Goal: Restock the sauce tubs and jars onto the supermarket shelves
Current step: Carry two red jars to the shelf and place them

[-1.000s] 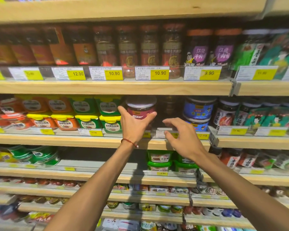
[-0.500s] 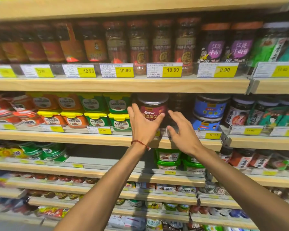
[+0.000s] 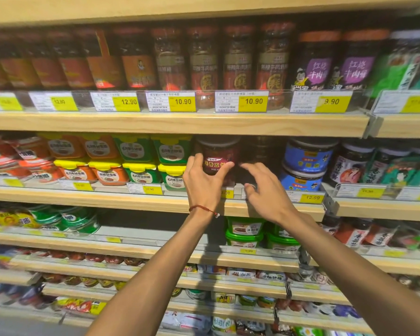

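Upright jar (image 3: 216,150) (label outward), left hand (image 3: 202,183)

The wooden shelf (image 3: 107,201) bears stacked sauce tubs (image 3: 141,172), a maroon-labelled jar (image 3: 216,152) and blue-labelled jars (image 3: 308,157).

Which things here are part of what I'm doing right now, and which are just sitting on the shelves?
Part of the job: round jar with maroon label and pale lid; left hand gripping it; right hand open beside it; wooden middle shelf.
Just sitting there: blue-labelled round tubs; green plastic tubs with yellow lids; purple-labelled dark jars.
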`<state>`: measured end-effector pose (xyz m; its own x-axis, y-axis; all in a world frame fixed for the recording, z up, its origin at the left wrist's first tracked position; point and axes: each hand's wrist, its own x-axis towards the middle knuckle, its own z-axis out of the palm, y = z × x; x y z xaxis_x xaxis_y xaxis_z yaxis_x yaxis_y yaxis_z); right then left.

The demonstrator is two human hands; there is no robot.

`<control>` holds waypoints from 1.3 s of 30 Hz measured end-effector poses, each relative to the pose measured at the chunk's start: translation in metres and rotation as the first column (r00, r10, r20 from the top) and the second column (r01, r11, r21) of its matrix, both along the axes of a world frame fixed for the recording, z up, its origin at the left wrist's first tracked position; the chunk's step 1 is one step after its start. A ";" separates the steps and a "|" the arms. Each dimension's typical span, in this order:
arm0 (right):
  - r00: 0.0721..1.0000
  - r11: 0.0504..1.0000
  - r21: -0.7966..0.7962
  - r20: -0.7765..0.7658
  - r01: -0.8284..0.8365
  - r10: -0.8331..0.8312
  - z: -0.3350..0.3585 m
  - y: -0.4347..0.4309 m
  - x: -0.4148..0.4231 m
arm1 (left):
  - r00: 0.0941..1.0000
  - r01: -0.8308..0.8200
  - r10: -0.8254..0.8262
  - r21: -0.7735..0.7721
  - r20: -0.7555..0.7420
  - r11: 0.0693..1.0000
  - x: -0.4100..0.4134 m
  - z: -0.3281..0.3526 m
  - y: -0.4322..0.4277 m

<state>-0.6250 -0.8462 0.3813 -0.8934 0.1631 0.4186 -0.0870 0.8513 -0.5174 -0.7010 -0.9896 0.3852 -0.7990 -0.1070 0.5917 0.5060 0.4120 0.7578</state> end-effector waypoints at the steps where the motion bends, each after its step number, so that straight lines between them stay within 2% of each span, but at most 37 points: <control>1: 1.000 1.000 0.021 0.018 0.003 -0.004 0.000 0.001 0.001 | 1.000 -0.005 0.005 0.007 0.000 1.000 0.000 -0.001 0.002; 5: 0.999 0.998 0.064 0.052 -0.001 -0.003 -0.002 0.004 0.005 | 0.999 -0.002 -0.001 0.073 0.042 0.997 0.003 -0.003 0.008; 8: 0.998 0.997 0.081 0.056 -0.015 0.011 -0.003 0.009 0.008 | 1.000 -0.024 0.022 0.092 0.017 0.995 0.006 -0.003 0.009; 11: 0.999 0.995 0.100 0.032 -0.002 -0.001 -0.001 0.014 0.011 | 0.998 -0.058 0.057 0.130 0.015 0.990 0.007 -0.004 0.012; 18: 0.999 0.966 0.255 -0.033 0.044 -0.037 -0.002 0.022 0.024 | 0.993 -0.111 0.099 0.197 0.068 0.974 0.006 -0.009 0.022; 22: 0.998 0.960 0.276 -0.054 0.046 -0.032 -0.005 0.027 0.031 | 0.987 -0.140 0.120 0.220 0.102 0.965 0.009 -0.009 0.026; 24: 0.996 0.961 0.272 -0.082 0.045 -0.023 -0.007 0.030 0.036 | 0.989 -0.138 0.120 0.260 0.084 0.956 0.018 -0.009 0.027; 27: 0.989 0.960 0.269 -0.137 0.082 -0.046 -0.011 0.033 0.046 | 0.992 -0.088 0.107 0.257 -0.061 0.962 0.037 -0.018 0.028; 30: 0.976 0.956 0.253 -0.194 0.147 -0.099 -0.017 0.036 0.063 | 0.991 0.011 0.009 0.153 -0.132 0.988 0.056 -0.026 0.027; 33: 0.972 0.944 0.266 -0.179 0.195 -0.151 -0.026 0.039 0.082 | 0.977 0.142 -0.164 -0.159 -0.135 0.977 0.073 -0.035 0.026; 36: 0.965 0.929 0.271 -0.137 0.253 -0.223 -0.037 0.041 0.100 | 0.962 0.170 -0.252 -0.481 -0.110 0.860 0.086 -0.045 0.027; 39: 0.948 0.912 0.258 -0.077 0.319 -0.309 -0.053 0.041 0.122 | 0.961 0.169 -0.273 -0.676 -0.049 0.717 0.098 -0.056 0.026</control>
<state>-0.5031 -0.8049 0.3285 -0.7988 0.3122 0.5142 0.1936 0.9428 -0.2715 -0.6033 -0.9631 0.3293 -0.6553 0.5212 0.5468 0.7227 0.6431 0.2532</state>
